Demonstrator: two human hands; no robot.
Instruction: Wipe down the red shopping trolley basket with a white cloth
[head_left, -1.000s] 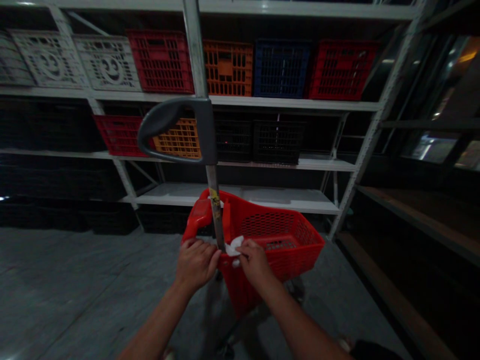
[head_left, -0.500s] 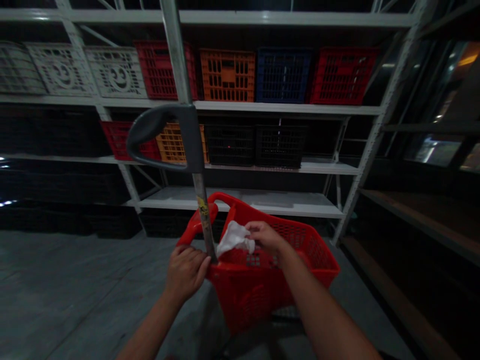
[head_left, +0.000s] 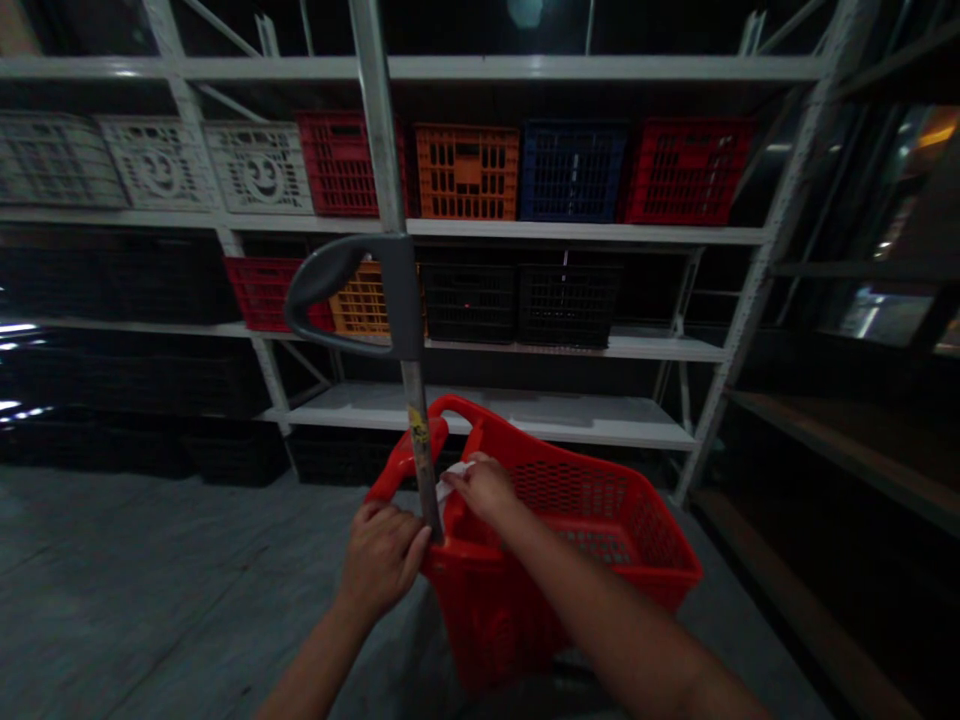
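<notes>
A red plastic shopping cart [head_left: 570,590] stands in front of me, its perforated basket open at the top. My left hand [head_left: 382,555] is closed round the near end of its red handle [head_left: 397,465]. Beside that handle a metal pole [head_left: 386,150] with a grey looped grip [head_left: 401,300] rises upright. My right hand [head_left: 484,487] pinches a white cloth or tissue [head_left: 454,475] at the handle end of the basket. Most of the white piece is hidden behind my fingers and the cart's rim.
White metal shelving [head_left: 585,232] spans the back, holding white smiley crates [head_left: 259,170], an orange crate [head_left: 466,172], a blue crate [head_left: 572,170], red crates [head_left: 690,170] and black crates [head_left: 570,305]. Dark shelves [head_left: 825,420] stand at the right. Grey floor [head_left: 150,590] lies at the left.
My right hand has moved left and down toward the handle end with the white cloth, which shows less now. The left hand keeps its hold; the view has shifted slightly.
</notes>
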